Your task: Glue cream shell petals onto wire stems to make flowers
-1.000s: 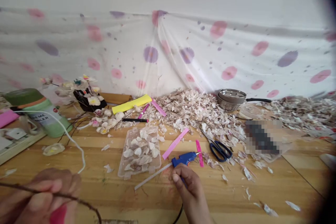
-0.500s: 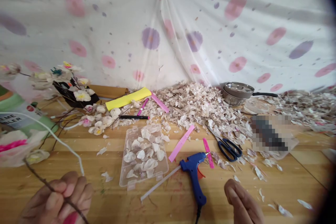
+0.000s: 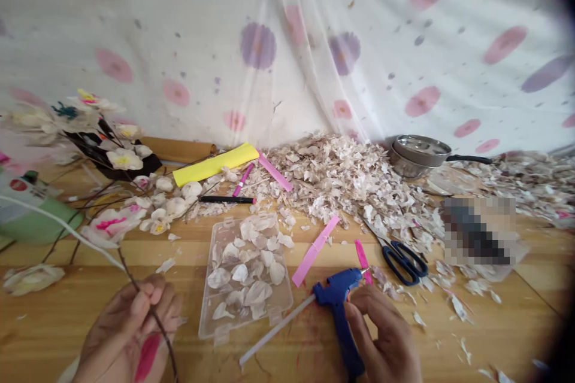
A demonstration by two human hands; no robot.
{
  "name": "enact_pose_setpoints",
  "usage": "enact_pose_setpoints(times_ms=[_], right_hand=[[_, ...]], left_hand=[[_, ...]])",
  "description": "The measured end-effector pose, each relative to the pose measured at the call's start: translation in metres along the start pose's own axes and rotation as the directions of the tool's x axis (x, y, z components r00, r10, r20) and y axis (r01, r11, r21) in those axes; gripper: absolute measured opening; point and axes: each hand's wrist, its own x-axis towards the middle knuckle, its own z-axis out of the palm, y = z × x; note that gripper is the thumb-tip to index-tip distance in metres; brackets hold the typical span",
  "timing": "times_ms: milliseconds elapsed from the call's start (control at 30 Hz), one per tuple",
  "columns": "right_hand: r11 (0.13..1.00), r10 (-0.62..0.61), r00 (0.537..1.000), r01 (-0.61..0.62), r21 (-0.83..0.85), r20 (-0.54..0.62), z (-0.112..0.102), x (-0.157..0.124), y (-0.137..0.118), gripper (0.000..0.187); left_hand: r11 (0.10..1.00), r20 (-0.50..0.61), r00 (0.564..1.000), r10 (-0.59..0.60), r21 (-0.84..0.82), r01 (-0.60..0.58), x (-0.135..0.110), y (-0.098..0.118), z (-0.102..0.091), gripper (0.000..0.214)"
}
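Observation:
My left hand [image 3: 130, 329] is closed on a thin brown twig [image 3: 150, 311] that rises to a white and pink paper flower [image 3: 112, 221]. My right hand [image 3: 381, 335] curls around the handle and trigger of a blue glue gun [image 3: 339, 305] lying on the wooden table [image 3: 449, 335], a clear glue stick [image 3: 276, 329] jutting from its back. Between the hands lies a clear plastic tray [image 3: 245, 275] holding several pale petals.
Black-handled scissors [image 3: 402, 257] and pink paper strips [image 3: 314, 242] lie beyond the gun. A heap of pale husk scraps [image 3: 341, 179], a steel pan [image 3: 417, 152], a yellow foam roll [image 3: 215, 164], a black pen [image 3: 227, 199] and finished flowers [image 3: 121, 158] sit farther back. A green bottle [image 3: 36, 221] lies at left.
My right hand let go of the glue gun, drew back to the right, then came back onto its handle. The view tilted down. My left hand raised the twig with its flower.

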Motion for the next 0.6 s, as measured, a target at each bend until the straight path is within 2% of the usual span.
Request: enact_pose_setpoints(times_ms=[100,233,333,400,467,600], right_hand=[[0.996,-0.089,0.995,0.090,-0.022,0.053,0.009,0.021,-0.009,0.017],[0.992,-0.111,0.974,0.122,-0.042,0.198,0.032,0.044,-0.016,0.016],[0.981,-0.137,0.937,0.174,-0.088,0.323,0.047,0.063,-0.017,0.017],[0.966,-0.170,0.913,0.228,-0.119,0.372,0.050,0.080,-0.019,0.021],[0.959,-0.194,0.925,0.249,-0.137,0.326,0.044,0.100,-0.023,0.023],[0.974,-0.138,0.982,0.158,-0.163,0.130,0.021,0.136,-0.032,0.029]], left_hand=[[0.998,0.052,0.998,-0.020,-0.066,0.024,0.003,-0.003,-0.005,0.032],[0.998,0.036,0.999,-0.022,-0.057,0.024,0.002,-0.007,-0.011,0.032],[0.999,0.044,0.999,-0.031,-0.022,0.032,0.002,-0.013,-0.014,0.031],[0.999,0.044,0.998,-0.037,0.000,0.037,0.001,-0.015,-0.015,0.030],[0.999,0.025,0.999,-0.046,0.022,0.045,0.000,-0.016,-0.015,0.031],[0.995,0.008,0.996,-0.093,0.050,0.092,-0.002,-0.012,-0.011,0.036]])
